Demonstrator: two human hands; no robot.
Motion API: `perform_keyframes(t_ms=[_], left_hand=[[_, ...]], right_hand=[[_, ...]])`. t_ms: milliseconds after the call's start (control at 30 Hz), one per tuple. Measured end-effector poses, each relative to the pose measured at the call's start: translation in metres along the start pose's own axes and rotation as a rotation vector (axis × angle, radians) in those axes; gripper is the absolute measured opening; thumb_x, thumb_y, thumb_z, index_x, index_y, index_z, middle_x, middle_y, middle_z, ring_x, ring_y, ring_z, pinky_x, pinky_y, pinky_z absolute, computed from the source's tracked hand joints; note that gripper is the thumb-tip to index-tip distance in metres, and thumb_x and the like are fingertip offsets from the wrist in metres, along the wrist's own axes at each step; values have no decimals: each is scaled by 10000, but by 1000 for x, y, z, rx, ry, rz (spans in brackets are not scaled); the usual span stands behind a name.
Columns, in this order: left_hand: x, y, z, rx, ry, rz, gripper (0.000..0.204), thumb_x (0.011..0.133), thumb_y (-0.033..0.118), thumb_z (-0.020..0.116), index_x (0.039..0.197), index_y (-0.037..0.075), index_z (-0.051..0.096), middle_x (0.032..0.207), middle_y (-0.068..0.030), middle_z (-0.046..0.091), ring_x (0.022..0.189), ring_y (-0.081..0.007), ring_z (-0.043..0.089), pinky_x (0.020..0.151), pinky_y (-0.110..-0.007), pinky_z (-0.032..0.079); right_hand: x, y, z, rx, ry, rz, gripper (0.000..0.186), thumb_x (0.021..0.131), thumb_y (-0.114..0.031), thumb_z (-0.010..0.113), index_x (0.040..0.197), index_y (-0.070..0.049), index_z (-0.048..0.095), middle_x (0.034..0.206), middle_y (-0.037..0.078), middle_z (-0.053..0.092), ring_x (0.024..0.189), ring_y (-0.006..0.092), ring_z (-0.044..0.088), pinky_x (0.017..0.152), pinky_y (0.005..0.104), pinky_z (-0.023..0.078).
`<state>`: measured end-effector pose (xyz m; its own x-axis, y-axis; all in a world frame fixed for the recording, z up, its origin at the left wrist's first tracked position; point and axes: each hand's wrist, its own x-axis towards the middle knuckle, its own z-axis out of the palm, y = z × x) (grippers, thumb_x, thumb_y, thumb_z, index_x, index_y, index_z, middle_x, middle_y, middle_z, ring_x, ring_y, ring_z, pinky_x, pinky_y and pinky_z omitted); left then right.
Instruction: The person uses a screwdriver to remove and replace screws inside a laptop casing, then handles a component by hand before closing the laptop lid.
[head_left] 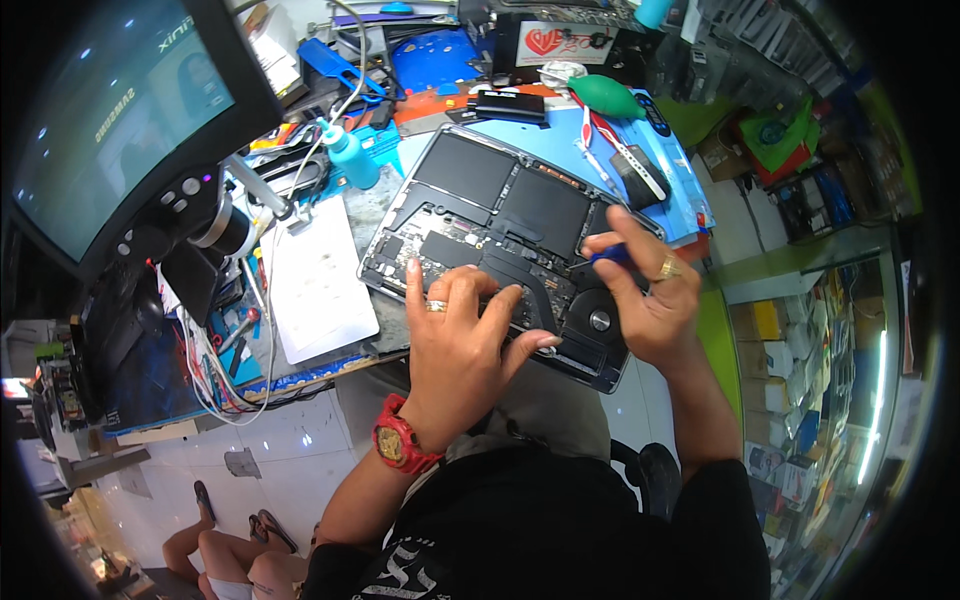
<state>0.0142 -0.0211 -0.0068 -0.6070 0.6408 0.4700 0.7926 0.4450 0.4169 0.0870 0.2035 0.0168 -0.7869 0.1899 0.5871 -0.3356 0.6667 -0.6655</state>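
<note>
Bracing the opened laptop [500,225] is the left hand [460,340], fingers spread flat on the dark internals near the front edge, clamped on nothing; a red wristwatch [400,440] sits on that wrist. Right hand [645,295]: closed in a pinch around a small blue-handled screwdriver [608,256], tip down into the chassis just above the round fan [600,320]. Judgement on handling: the driver seems best kept upright and seated fully in the screw head, with the spread hand holding the case steady so that it cannot skate on the tabletop [375,215]. Laptop position: base cover off, lying tilted across the middle of the tabletop, partly on a blue work mat [560,135]. Left of it: a white paper sheet [320,280], faintly marked, writing too small to tell. Beyond that: a light blue squeeze bottle [352,155] with a thin nozzle, and a microscope head [205,215] beneath a large dark monitor [120,110]. Far side of the mat: a green rubber air blower [608,97] and a black box bearing a white rectangular label with a red heart shape [555,42]. Far right: shelves of small coloured packages [790,350], yellow, white and blue, behind glass.
</note>
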Motion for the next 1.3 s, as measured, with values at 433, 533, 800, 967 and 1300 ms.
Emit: perform_keyframes(t_ms=[433, 533, 800, 967, 1300], left_hand=[[-80, -2, -18, -140, 72, -23, 410, 876, 349, 872, 1170, 87, 756, 1165, -86, 650, 1221, -334, 641, 1234, -664, 299], [-97, -7, -20, -135, 65, -72, 357, 886, 263, 852, 1172, 86, 732, 1159, -107, 646, 1224, -362, 631, 1236, -680, 294], [-123, -12, -21, -111, 47, -165, 325, 856, 225, 879, 1124, 84, 763, 1121, -88, 655, 1216, -326, 637, 1223, -666, 336], [-141, -13, -21, -108, 18, -212, 303, 853, 191, 871, 1115, 83, 762, 1130, -97, 656, 1215, -336, 638, 1223, -662, 340], [-146, -20, -21, -103, 33, -245, 283, 860, 188, 866, 1098, 74, 763, 1126, -105, 650, 1205, -350, 645, 1211, -661, 351]], right_hand=[[2, 11, -76, 158, 346, 296, 414, 1083, -27, 641, 1475, 40, 525, 982, 68, 667, 840, 114, 671, 821, 277, 578], [4, 16, -81, 111, 329, 310, 406, 1070, -19, 664, 1453, 35, 539, 982, 71, 675, 858, 118, 678, 825, 269, 579], [16, 13, -75, 117, 346, 219, 333, 1085, -34, 645, 1396, 33, 545, 1018, 69, 697, 934, 121, 683, 836, 263, 580], [25, 7, -81, -309, 196, 395, 275, 1065, -85, 638, 1326, -6, 600, 994, 151, 735, 918, 274, 734, 849, 386, 578], [41, 70, -76, -938, -329, 190, 103, 939, -96, 711, 996, -51, 784, 935, 149, 767, 909, 385, 735, 795, 512, 561]])
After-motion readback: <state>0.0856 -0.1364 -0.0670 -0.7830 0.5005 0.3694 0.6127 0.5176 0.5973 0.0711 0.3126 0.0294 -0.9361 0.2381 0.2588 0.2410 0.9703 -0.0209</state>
